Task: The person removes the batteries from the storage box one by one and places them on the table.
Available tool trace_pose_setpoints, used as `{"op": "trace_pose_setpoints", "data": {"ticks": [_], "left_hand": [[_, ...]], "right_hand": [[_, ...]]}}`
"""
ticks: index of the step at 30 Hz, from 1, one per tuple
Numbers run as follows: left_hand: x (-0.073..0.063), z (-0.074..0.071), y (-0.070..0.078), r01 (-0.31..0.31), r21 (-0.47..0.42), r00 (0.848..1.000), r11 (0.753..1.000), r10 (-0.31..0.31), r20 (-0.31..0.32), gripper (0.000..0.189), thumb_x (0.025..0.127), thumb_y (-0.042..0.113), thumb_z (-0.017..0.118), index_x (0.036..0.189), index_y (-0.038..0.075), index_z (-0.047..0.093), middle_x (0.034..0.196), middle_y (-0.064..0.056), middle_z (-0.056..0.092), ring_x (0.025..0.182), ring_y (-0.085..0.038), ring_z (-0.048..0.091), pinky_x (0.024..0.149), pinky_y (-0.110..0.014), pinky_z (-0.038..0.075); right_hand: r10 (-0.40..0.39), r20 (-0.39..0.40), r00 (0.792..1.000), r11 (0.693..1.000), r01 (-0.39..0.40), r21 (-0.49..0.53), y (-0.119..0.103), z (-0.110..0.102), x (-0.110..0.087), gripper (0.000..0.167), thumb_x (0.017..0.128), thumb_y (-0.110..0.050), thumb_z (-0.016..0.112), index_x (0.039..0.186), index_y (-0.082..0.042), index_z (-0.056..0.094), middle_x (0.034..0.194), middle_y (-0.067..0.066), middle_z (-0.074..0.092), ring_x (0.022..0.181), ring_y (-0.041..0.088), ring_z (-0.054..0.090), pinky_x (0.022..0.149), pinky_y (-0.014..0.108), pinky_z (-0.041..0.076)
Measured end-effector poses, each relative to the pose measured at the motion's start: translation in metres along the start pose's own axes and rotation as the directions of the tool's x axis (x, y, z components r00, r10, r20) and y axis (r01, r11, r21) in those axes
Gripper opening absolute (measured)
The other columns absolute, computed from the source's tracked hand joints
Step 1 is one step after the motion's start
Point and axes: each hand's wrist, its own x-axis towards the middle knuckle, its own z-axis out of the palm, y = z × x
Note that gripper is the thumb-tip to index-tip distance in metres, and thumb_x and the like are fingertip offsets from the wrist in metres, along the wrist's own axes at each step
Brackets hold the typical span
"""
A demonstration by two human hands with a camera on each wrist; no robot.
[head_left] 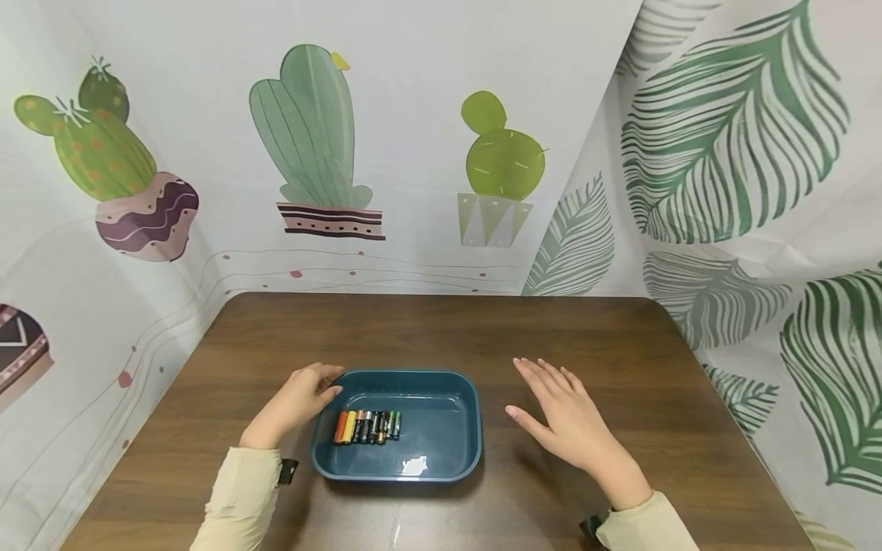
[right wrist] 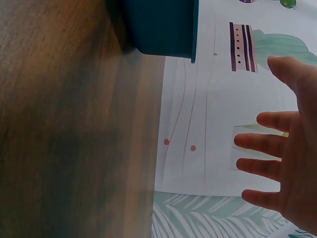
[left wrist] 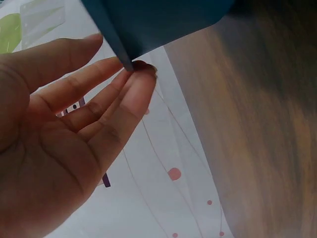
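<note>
A dark teal rectangular tray (head_left: 441, 428) sits on the wooden table. Inside it, toward its left side, several batteries (head_left: 367, 427) lie side by side in a row, with orange, yellow, black and green casings. My left hand (head_left: 306, 390) is at the tray's far left corner, thumb and fingertips right at the rim, fingers loosely bent. The left wrist view shows the tray's corner (left wrist: 163, 25) overlapping those fingertips. Right of the tray, my right hand (head_left: 568, 417) hovers apart from it with fingers spread and nothing held; its straight fingers (right wrist: 262, 144) show in the right wrist view.
The brown wooden table (head_left: 537, 329) extends around the tray on all sides. Behind it hangs a white cloth (head_left: 413, 138) printed with cacti and leaves, close to the table's far edge. Both wrists wear black straps (head_left: 287, 471) beside pale sleeves.
</note>
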Motion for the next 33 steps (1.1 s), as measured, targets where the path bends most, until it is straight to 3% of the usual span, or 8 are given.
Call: {"op": "trace_pose_setpoints", "data": {"ticks": [4,10,23,33], "left_hand": [[0.003,0.000,-0.001,0.003,-0.010,1.000,1.000,-0.004,-0.015,0.026,0.088,-0.001,0.064,0.112,-0.009,0.065,0.082,-0.006,0.057,0.071,-0.013,0.053,0.060,-0.027,0.047],[0.007,0.001,-0.005,0.004,-0.005,0.999,1.000,-0.004,-0.035,0.022,0.087,-0.004,0.063,0.107,-0.008,0.068,0.078,-0.004,0.056,0.067,-0.014,0.049,0.059,-0.028,0.043],[0.010,0.007,-0.020,0.014,-0.110,0.998,0.994,-0.020,-0.051,0.020,0.086,-0.003,0.064,0.105,-0.005,0.070,0.083,-0.007,0.064,0.068,-0.014,0.049,0.058,-0.026,0.042],[0.007,0.008,-0.021,0.097,-0.187,0.995,0.978,-0.102,-0.018,0.019,0.089,-0.001,0.063,0.106,-0.004,0.070,0.083,-0.006,0.062,0.068,-0.017,0.049,0.055,-0.025,0.043]], "right_hand": [[-0.006,-0.002,1.000,1.000,0.006,0.001,-0.001,0.001,0.000,0.070,0.093,-0.050,0.055,0.148,-0.012,0.037,0.145,0.011,0.045,0.134,0.035,0.040,0.107,0.059,0.027],[-0.023,0.000,1.000,1.000,0.023,0.001,-0.003,0.001,0.002,0.070,0.093,-0.051,0.055,0.148,-0.012,0.037,0.145,0.010,0.046,0.134,0.035,0.040,0.107,0.059,0.027],[-0.090,0.036,0.995,0.995,0.089,0.034,-0.012,-0.003,0.013,0.070,0.093,-0.053,0.054,0.149,-0.014,0.036,0.149,0.005,0.041,0.136,0.032,0.038,0.109,0.055,0.025],[-0.160,0.049,0.986,0.985,0.157,0.074,-0.026,-0.004,0.030,0.067,0.095,-0.052,0.051,0.149,-0.014,0.036,0.150,0.005,0.039,0.139,0.028,0.034,0.110,0.054,0.026]]}}
